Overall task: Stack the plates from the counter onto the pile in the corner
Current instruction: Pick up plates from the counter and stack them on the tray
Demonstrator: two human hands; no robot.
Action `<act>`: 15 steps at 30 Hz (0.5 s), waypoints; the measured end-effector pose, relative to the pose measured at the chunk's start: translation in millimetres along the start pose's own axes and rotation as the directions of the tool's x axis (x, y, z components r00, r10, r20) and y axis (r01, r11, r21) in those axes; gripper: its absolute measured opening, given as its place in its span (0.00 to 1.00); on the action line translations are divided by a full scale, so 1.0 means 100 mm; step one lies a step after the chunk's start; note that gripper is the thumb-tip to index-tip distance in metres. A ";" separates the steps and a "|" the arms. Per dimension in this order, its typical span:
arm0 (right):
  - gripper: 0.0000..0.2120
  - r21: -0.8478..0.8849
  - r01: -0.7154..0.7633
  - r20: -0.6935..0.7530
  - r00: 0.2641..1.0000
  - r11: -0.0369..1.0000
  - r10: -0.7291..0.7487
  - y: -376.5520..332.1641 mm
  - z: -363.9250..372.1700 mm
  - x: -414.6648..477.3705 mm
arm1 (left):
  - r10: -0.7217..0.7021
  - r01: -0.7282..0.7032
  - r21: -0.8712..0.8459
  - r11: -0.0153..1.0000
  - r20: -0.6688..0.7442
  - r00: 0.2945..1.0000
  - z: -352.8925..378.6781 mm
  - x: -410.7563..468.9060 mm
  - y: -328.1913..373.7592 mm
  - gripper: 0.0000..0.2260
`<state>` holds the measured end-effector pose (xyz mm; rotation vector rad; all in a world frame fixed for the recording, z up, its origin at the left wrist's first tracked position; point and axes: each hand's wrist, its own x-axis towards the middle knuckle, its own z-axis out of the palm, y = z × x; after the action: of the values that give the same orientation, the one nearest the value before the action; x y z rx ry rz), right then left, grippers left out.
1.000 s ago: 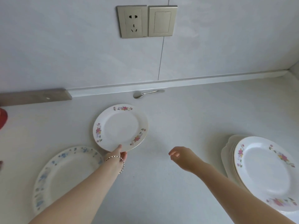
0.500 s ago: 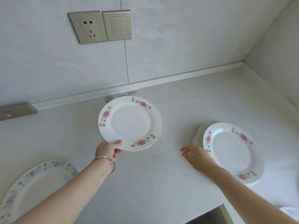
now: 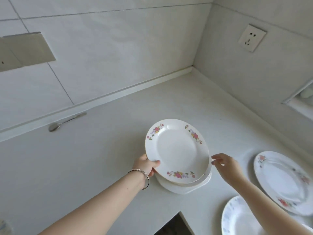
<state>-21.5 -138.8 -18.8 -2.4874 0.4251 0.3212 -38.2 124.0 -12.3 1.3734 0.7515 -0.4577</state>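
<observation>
My left hand (image 3: 146, 165) grips the near-left rim of a white plate with pink flowers (image 3: 177, 150). The plate is tilted, directly over the pile of white plates (image 3: 186, 187) on the counter, its near edge low against the pile. My right hand (image 3: 223, 164) hovers with fingers apart at the right rim of the pile, holding nothing. I cannot tell whether it touches the plates.
A large flowered plate (image 3: 284, 180) and a blue-patterned plate (image 3: 240, 219) lie at the right. A metal spoon (image 3: 65, 122) rests by the back wall. The counter's inner cut-out edge (image 3: 177, 216) is near me. A wall socket (image 3: 252, 38) is on the right wall.
My left hand carried the flowered plate to the right, from above the counter to over the pile. My right hand stays beside the pile. The view swung toward the corner.
</observation>
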 end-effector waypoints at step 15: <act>0.11 0.108 -0.021 0.001 1.000 0.994 0.021 0.43 -0.05 0.19 | -0.047 0.048 0.354 0.934 -0.010 0.999 0.23 0.20 -0.17 0.03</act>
<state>-18.8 -179.3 -42.8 -2.3788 0.4568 0.2981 -31.5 100.9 -37.9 1.6944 0.7275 -0.6546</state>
